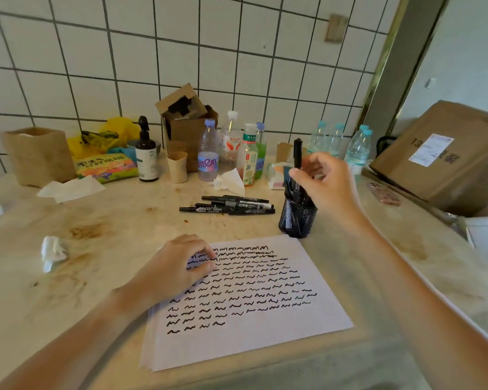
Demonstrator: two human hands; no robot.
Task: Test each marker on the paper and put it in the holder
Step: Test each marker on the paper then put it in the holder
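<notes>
Right grip (326, 182) pinches a marker (297, 153) over the holder (296, 218), label unreadable; left grip (181, 266), seemingly empty, curls on scribbled paper (265, 333).

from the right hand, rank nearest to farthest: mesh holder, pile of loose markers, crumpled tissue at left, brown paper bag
1. Mesh holder, right under the right hand.
2. Loose markers, left of the holder.
3. Crumpled tissue, near the left edge.
4. Brown paper bag, far left by the wall; close to the tissue's range.

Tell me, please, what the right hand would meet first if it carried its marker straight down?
Probably the mesh holder with the markers already standing in it: the right hand holds the marker upright just above its rim, though depth is hard to judge.
</notes>
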